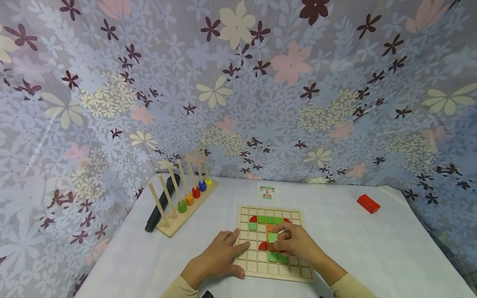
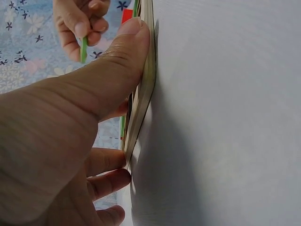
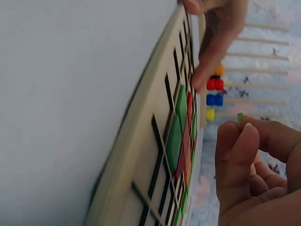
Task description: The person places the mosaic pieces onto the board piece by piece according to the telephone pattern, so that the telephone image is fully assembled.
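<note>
A wooden grid board (image 1: 305,272) lies on the table with green, red and orange tiles set in several squares. My left hand (image 1: 225,254) rests spread on the board's left side. In the left wrist view its thumb (image 2: 124,52) lies against the board's edge. Over the middle of the grid, my right hand (image 1: 298,242) pinches a small green tile (image 1: 273,237) between thumb and fingertips. The right wrist view shows this tile edge-on, held above the board. The right hand covers some squares in the head view.
A small card (image 1: 267,193) with a coloured tile pattern lies behind the board. At the left stand a wooden peg rack (image 1: 169,231) with coloured beads and a dark cylindrical object (image 1: 152,219). A red block (image 1: 368,204) lies at the right. Patterned fabric hangs behind the table.
</note>
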A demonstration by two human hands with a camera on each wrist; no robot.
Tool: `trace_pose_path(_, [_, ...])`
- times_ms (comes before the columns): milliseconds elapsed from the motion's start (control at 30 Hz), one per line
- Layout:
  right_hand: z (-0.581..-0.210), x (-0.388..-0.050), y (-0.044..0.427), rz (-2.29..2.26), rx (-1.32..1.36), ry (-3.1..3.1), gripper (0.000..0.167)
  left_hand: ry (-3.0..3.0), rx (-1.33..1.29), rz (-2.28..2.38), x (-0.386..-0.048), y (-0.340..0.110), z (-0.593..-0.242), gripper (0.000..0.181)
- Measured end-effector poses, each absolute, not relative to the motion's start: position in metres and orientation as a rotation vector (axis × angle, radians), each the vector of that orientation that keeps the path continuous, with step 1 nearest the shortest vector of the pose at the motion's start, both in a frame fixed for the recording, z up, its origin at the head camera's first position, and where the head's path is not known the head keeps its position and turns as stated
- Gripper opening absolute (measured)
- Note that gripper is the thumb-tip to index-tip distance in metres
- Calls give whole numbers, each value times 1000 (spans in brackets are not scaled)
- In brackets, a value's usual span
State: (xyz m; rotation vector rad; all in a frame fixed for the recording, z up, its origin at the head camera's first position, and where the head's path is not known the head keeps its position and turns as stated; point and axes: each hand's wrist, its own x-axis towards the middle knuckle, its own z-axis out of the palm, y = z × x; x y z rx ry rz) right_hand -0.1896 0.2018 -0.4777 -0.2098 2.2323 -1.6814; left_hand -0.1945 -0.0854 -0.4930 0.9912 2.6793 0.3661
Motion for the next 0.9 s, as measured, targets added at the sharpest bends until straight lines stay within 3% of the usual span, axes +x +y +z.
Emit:
trace_pose_path(267, [-484,-183,173,-1286,-463,2564,25,2702,1034,361,-195,-87,-496,86])
trace_pose_path(900, [-489,-173,166,-1098,-557,2691,19,2695,1047,380,-196,-86,-497,85])
